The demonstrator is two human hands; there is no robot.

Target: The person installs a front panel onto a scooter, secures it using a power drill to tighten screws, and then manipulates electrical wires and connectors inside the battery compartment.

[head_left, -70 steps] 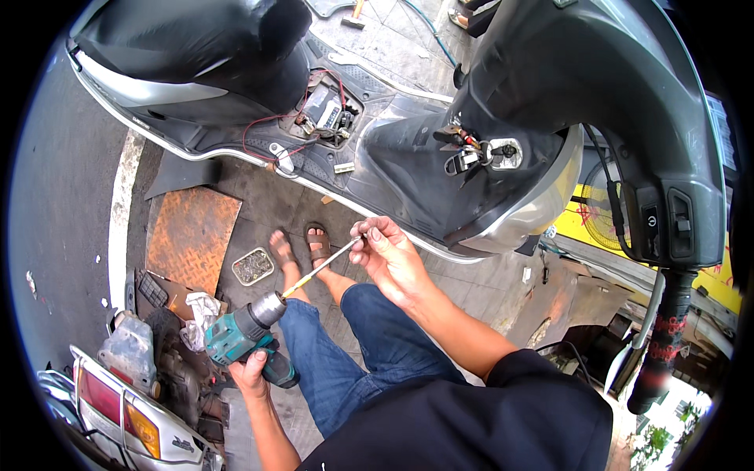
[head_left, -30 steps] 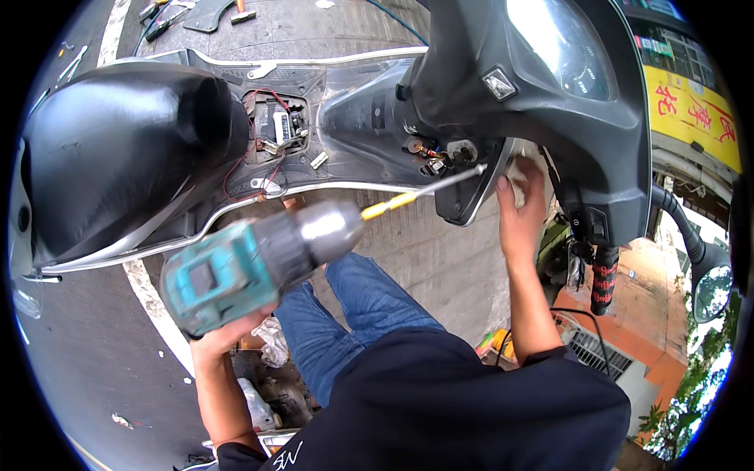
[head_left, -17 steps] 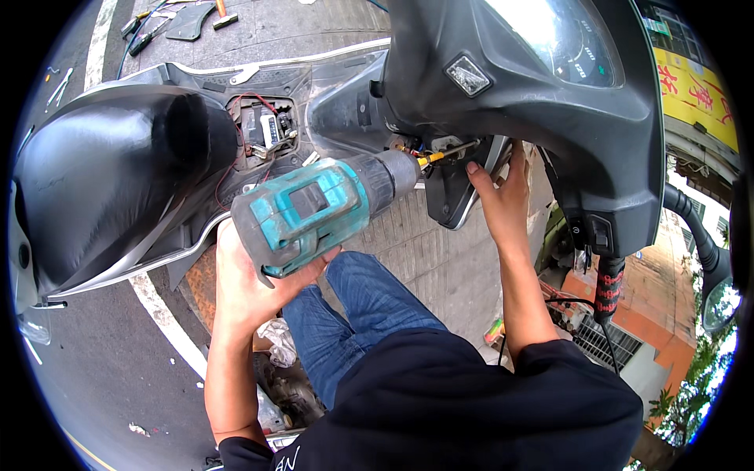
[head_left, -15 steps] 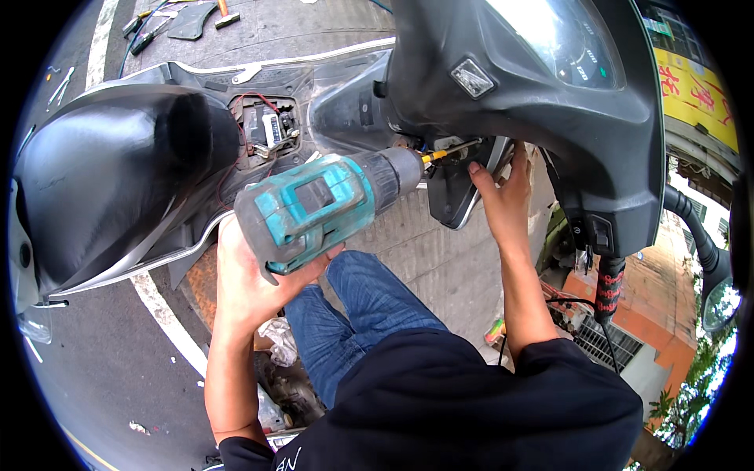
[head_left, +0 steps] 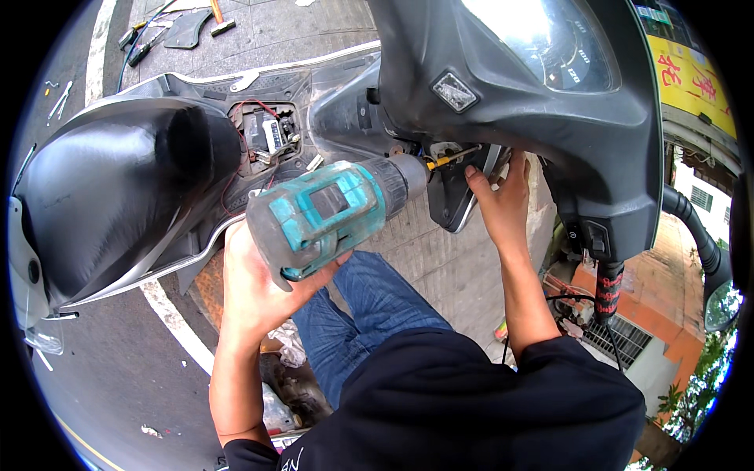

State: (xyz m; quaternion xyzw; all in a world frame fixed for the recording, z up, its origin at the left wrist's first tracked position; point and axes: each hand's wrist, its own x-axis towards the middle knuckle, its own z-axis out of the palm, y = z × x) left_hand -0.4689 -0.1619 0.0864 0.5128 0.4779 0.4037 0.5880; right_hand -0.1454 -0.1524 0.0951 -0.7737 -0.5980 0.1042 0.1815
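My teal drill (head_left: 322,208) now lies level in front of the scooter's leg shield, its yellow-banded bit (head_left: 440,162) pointing in beneath the front cowl (head_left: 503,94). Two seconds ago I had it low over my lap, my other fingers at the bit's tip; since then I've swung it up and forward, and in the last half second it has barely shifted. I judge that the work has moved from readying the bit to using it at the cowl. Whether the tip touches anything there, I can't tell.

My left hand (head_left: 263,279) is wrapped closed about the drill's handle; the trigger is hidden. My right hand (head_left: 506,204) has left the bit for the dark panel (head_left: 449,208), thumb apart from the other fingers at its edge. These are partly hidden, so I can't say whether they grip it.

Farther out, the battery (head_left: 271,133) sits exposed in the footboard, beside the black seat (head_left: 126,180).
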